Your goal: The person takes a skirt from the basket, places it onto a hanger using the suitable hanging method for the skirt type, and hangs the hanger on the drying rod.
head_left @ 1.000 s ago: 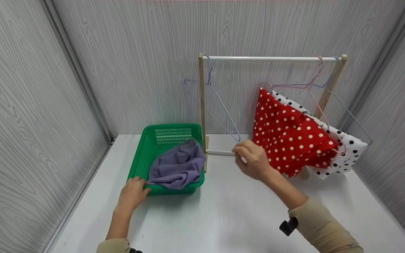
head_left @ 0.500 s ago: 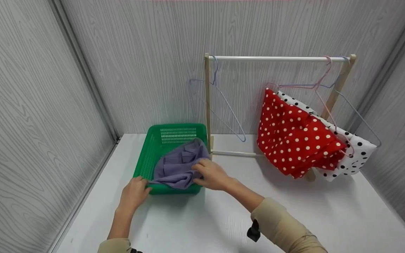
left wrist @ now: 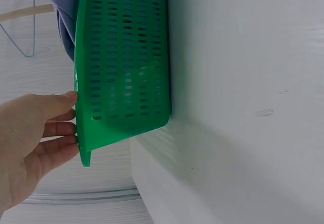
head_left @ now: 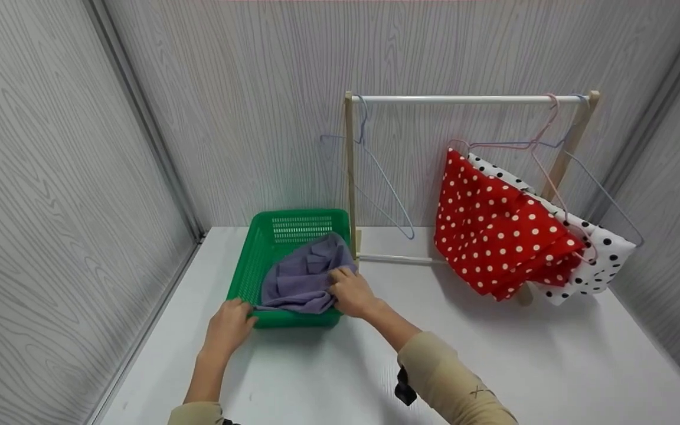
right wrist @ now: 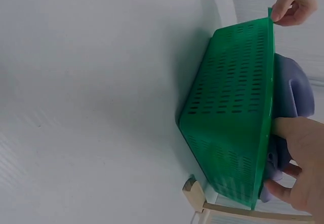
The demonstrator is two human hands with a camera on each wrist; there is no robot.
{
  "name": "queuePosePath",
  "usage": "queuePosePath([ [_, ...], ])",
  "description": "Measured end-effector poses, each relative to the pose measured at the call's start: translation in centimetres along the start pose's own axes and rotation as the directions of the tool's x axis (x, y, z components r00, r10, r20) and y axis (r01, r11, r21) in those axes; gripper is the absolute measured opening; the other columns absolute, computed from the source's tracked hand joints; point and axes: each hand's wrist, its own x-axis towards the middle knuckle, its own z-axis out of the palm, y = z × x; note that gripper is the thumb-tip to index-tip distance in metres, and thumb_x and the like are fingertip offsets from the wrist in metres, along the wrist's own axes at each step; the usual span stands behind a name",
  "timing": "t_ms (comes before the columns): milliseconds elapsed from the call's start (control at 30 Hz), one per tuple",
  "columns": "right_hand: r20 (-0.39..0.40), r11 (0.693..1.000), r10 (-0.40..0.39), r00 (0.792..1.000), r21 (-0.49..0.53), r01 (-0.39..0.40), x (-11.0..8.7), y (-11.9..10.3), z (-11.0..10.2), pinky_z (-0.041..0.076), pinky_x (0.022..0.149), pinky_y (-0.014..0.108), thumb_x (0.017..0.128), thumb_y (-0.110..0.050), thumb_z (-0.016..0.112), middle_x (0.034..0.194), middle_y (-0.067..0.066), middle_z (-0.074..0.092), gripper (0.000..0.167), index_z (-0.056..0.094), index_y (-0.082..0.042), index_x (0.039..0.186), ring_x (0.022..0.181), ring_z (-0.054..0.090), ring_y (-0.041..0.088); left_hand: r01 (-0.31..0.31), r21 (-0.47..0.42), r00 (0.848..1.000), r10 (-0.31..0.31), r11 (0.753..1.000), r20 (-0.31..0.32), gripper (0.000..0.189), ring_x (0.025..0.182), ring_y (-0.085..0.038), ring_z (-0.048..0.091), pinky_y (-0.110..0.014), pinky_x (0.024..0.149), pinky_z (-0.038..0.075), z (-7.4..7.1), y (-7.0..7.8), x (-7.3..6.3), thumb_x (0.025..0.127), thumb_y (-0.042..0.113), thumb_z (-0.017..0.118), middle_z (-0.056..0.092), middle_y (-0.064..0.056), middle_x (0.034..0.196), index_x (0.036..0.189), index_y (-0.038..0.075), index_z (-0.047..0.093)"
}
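Note:
A purple cloth [head_left: 301, 277] lies crumpled in a green plastic basket [head_left: 242, 268] on the white table. My left hand [head_left: 231, 324] grips the basket's near left corner; the left wrist view shows its thumb and fingers on the rim [left wrist: 81, 82]. At the near right corner, my right hand [head_left: 352, 293] reaches over the rim and holds the cloth between thumb and fingers. In the right wrist view part of that hand [right wrist: 304, 158] is hidden behind the basket rim, with purple folds [right wrist: 276, 155] between the fingers.
A wooden rack with a white rail [head_left: 452, 99] stands right of the basket. A bare blue hanger [head_left: 390, 183] hangs at its left end. At its right end hang a red polka-dot cloth [head_left: 493, 230] and a white cloth with black dots [head_left: 605, 260].
My right hand has moved left and down from beside the red cloth to the purple cloth in the basket, taking hold of it. The left hand stays on the basket corner.

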Motion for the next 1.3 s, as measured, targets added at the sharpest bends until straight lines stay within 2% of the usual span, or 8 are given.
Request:
queuePosePath([
  [200,-0.012,0.982,-0.004,1.0,0.189,0.006,0.1,1.0,-0.6,0.046,0.064,0.033,0.083,-0.004,0.058,0.078,0.004,0.06,0.005,0.062,-0.007,0.082,0.073,0.055,0.019,0.014,0.011,1.0,-0.014,1.0,0.019,0.013,0.072,-0.026,0.056,-0.04,0.061,0.048,-0.1,0.0,0.0,0.073,0.002,0.073,0.055,-0.009,0.074,0.079,-0.004,0.064],
  [333,-0.105,0.875,0.165,0.981,0.475,-0.096,0.1,2.0,-1.8,0.045,0.063,0.032,0.079,0.004,0.055,0.079,0.004,0.061,0.016,0.063,-0.005,0.089,0.069,0.052,0.015,0.027,0.025,0.999,-0.027,0.999,0.02,0.011,0.073,-0.027,0.056,-0.042,0.062,0.047,-0.1,0.0,0.1,0.074,0.002,0.072,0.055,-0.01,0.074,0.079,-0.005,0.064],
  [433,-0.164,0.78,0.297,0.941,0.611,-0.139,-0.1,3.3,-2.8,0.046,0.065,0.032,0.079,0.005,0.054,0.083,0.007,0.064,0.02,0.065,-0.002,0.093,0.071,0.054,0.016,0.034,0.015,0.999,-0.034,0.999,0.014,0.009,0.07,-0.025,0.054,-0.041,0.06,0.047,-0.1,0.1,0.1,0.074,0.0,0.07,0.054,-0.009,0.071,0.075,-0.004,0.062],
  [567,-0.227,0.713,0.416,0.881,0.682,-0.161,-1.1,5.3,-4.1,0.046,0.062,0.035,0.076,0.006,0.054,0.077,0.009,0.063,0.015,0.064,0.0,0.086,0.068,0.055,0.02,0.02,0.003,1.0,-0.02,1.0,0.012,0.012,0.067,-0.022,0.052,-0.039,0.058,0.046,-0.1,0.1,0.1,0.074,0.0,0.072,0.051,-0.007,0.068,0.071,-0.002,0.06],
  [733,-0.279,0.738,0.379,0.882,0.667,-0.105,-3.4,8.0,-4.8,0.046,0.061,0.032,0.077,0.007,0.057,0.073,0.004,0.061,0.012,0.063,-0.002,0.083,0.065,0.053,0.016,0.0,0.011,1.0,-0.001,1.0,0.015,0.015,0.066,-0.021,0.051,-0.036,0.057,0.046,-0.1,0.1,0.2,0.073,0.001,0.073,0.049,-0.005,0.068,0.07,-0.001,0.059],
  [867,-0.335,0.799,0.198,0.921,0.6,0.046,-5.3,9.9,-5.2,0.047,0.062,0.03,0.081,0.01,0.057,0.075,0.002,0.059,0.015,0.063,-0.003,0.086,0.067,0.051,0.013,-0.002,0.004,1.0,0.002,1.0,0.012,0.015,0.066,-0.02,0.05,-0.036,0.056,0.046,-0.1,0.0,0.1,0.073,0.0,0.074,0.049,-0.006,0.068,0.07,-0.002,0.059],
  [1033,-0.437,0.887,-0.026,0.899,0.405,0.222,-6.8,11.7,-6.5,0.051,0.066,0.03,0.079,0.013,0.058,0.079,0.006,0.062,0.022,0.064,-0.005,0.09,0.07,0.055,0.016,0.004,-0.004,1.0,-0.004,1.0,0.017,0.014,0.065,-0.02,0.05,-0.036,0.056,0.046,-0.2,0.1,0.1,0.073,-0.001,0.073,0.05,-0.006,0.068,0.07,-0.002,0.06],
  [1300,-0.424,0.92,-0.089,0.901,0.311,0.237,-9.2,14.3,-9.7,0.051,0.076,0.035,0.077,0.013,0.062,0.089,0.008,0.064,0.026,0.067,-0.004,0.096,0.082,0.059,0.021,0.007,-0.01,1.0,-0.007,1.0,0.019,0.013,0.066,-0.021,0.051,-0.036,0.057,0.046,-0.3,0.3,0.1,0.074,0.0,0.073,0.051,-0.007,0.068,0.072,-0.004,0.061],
])
